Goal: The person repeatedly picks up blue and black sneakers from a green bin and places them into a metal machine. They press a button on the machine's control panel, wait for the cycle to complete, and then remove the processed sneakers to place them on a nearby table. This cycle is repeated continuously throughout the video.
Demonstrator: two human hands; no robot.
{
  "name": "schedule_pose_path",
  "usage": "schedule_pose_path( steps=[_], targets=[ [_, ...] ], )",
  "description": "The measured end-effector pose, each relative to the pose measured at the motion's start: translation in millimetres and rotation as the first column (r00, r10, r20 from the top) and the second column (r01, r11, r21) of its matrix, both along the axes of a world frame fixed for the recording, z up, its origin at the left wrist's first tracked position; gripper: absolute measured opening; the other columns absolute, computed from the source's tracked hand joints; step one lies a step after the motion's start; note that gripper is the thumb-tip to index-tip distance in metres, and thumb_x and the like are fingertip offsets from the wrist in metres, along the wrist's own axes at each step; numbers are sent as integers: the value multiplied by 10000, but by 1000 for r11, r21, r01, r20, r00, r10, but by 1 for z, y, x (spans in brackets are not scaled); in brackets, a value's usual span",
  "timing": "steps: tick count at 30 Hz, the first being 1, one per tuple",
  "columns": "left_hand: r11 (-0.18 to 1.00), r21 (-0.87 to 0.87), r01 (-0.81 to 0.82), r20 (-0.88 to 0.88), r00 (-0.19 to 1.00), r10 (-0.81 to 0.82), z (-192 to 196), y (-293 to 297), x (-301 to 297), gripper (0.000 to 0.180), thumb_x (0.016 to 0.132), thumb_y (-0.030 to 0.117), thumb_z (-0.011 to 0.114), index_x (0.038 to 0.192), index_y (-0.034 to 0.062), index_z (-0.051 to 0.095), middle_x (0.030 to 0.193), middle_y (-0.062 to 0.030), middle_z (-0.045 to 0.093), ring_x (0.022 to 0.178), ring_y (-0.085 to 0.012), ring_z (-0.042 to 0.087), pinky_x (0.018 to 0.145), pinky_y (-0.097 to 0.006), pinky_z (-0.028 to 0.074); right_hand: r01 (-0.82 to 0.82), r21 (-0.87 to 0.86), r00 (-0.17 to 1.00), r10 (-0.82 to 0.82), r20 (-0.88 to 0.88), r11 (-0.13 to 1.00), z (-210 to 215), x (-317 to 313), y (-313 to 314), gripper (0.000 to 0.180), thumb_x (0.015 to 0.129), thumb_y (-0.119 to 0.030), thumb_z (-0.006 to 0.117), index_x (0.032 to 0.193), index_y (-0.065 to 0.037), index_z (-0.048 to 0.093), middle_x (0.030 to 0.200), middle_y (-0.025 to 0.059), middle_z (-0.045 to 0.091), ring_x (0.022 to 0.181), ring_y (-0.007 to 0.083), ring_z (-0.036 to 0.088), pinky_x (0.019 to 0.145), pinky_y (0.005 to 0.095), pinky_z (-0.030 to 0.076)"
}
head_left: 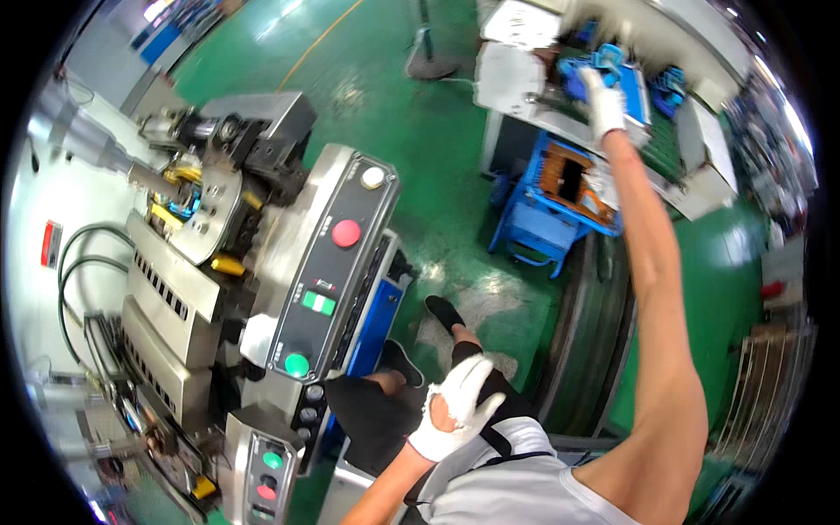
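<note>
My left hand (457,409), in a white glove with bare skin showing at an opening, hovers over my lap. Its fingers are stretched out, the thumb stands apart, and it holds nothing. The right arm reaches far forward to a workbench (512,83). There my white-gloved right hand (604,103) is at a group of blue plastic-looking parts (608,59). Its fingertips are small and merge with the parts, so whether they grip one is unclear. More blue parts (668,90) lie farther right on the bench.
On my left stands a metal machine (175,306) with a control panel (328,262) carrying red, green and white buttons. A smaller button box (262,472) is nearer. A blue stool-like stand (535,229) with a brown top sits before the bench. Dark rails (582,328) run along the green floor.
</note>
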State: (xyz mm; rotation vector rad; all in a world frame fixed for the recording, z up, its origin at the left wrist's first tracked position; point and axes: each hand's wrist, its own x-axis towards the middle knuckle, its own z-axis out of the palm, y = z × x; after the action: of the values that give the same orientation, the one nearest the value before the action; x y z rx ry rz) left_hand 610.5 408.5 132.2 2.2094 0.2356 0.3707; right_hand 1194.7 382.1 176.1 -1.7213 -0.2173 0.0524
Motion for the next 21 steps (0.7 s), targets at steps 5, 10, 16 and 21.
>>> schedule_pose_path(
  steps=[5,10,16,21],
  targets=[
    [951,-150,-269,-315,925,212,-52,1,-79,554,904,90,803,1395,-6,565,1314,-200,583,975,-275,705,808,-357,620,28,-365,996,5,89,931,-36,176,-63,762,901,-616,742,1401,-45,671,1374,105,660,1185,212,635,971,358,521],
    [763,-222,-607,-341,781,523,-58,-4,-151,503,954,107,752,1401,-2,547,1274,-188,589,982,-248,703,794,-360,587,91,-459,985,-12,172,884,-51,210,-73,872,904,-682,720,1442,-4,615,1380,141,651,1220,237,615,1012,334,495],
    [187,-10,-982,-498,168,851,-54,-48,-274,349,973,181,697,1261,-10,650,1140,-203,688,1047,-350,696,937,-430,546,102,-781,862,337,379,617,-137,-138,-8,856,981,-577,684,1519,59,485,1520,287,538,1351,392,581,1163,451,451],
    [-457,141,-878,-598,-443,668,-145,-217,-438,404,966,291,715,1279,38,678,1188,-191,733,1076,-326,717,950,-431,551,-451,-824,554,831,44,344,-266,-317,-24,766,1012,-425,707,1553,49,445,1498,291,564,1353,368,591,1126,417,479]
  ],
)
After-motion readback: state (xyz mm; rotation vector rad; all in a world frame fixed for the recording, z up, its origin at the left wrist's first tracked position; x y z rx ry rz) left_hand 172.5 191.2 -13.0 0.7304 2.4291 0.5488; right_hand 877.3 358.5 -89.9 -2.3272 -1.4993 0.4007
